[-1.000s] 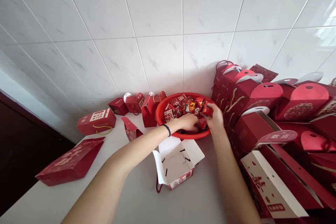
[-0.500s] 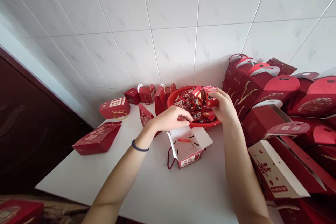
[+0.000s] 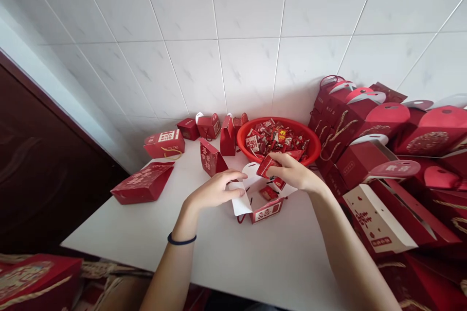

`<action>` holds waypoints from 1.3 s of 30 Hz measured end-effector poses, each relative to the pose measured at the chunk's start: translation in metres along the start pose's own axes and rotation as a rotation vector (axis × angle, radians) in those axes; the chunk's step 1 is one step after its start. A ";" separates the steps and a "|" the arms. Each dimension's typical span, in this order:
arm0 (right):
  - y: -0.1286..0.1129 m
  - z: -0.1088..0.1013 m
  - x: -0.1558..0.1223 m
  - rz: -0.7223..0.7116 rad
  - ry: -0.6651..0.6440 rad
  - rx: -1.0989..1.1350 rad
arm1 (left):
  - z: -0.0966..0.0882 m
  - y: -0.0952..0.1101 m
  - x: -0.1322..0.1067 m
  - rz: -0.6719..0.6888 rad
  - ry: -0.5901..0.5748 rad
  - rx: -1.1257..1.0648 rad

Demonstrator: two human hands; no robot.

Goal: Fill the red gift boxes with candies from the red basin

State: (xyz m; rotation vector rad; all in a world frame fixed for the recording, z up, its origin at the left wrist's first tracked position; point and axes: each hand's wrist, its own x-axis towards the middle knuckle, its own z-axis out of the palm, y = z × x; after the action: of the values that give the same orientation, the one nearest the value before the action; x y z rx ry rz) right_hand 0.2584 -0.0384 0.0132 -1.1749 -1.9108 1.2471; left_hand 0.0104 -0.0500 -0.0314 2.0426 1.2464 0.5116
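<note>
The right hand, earlier at the basin, now pinches red packets above the box. The left hand, half open, now touches the box's flap; another packet has appeared inside.

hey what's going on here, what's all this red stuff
A person is at a table with an open box. The right hand holds at least one red packet above it, and the left hand is at its white flap. Another packet lies inside. Behind stands a red basin full of packets; more boxes are piled at the right.
</note>
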 end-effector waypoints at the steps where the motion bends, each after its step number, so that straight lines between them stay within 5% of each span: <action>1: 0.001 0.002 -0.001 -0.008 0.017 0.015 | 0.002 -0.001 0.000 -0.002 0.009 -0.035; 8: 0.005 0.018 -0.003 -0.050 -0.113 0.024 | 0.008 -0.004 -0.003 -0.011 0.022 -0.184; 21: 0.029 0.028 0.005 -0.130 0.325 0.094 | 0.011 -0.008 -0.005 -0.018 0.015 -0.203; 29: 0.045 0.009 -0.035 -0.119 0.602 -0.166 | 0.011 -0.006 -0.008 -0.013 0.046 -0.215; 33: 0.061 0.015 -0.057 -0.064 0.599 -0.137 | 0.007 -0.003 -0.011 0.020 0.029 -0.306; 39: 0.066 0.041 -0.073 -0.205 0.574 0.010 | 0.013 0.002 -0.005 -0.039 0.108 -0.463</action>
State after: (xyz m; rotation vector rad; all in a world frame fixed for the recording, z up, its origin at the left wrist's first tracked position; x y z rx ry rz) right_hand 0.2827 -0.1088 -0.0635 -1.1434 -1.5402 0.7074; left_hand 0.0173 -0.0599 -0.0395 1.6154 1.1030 0.8170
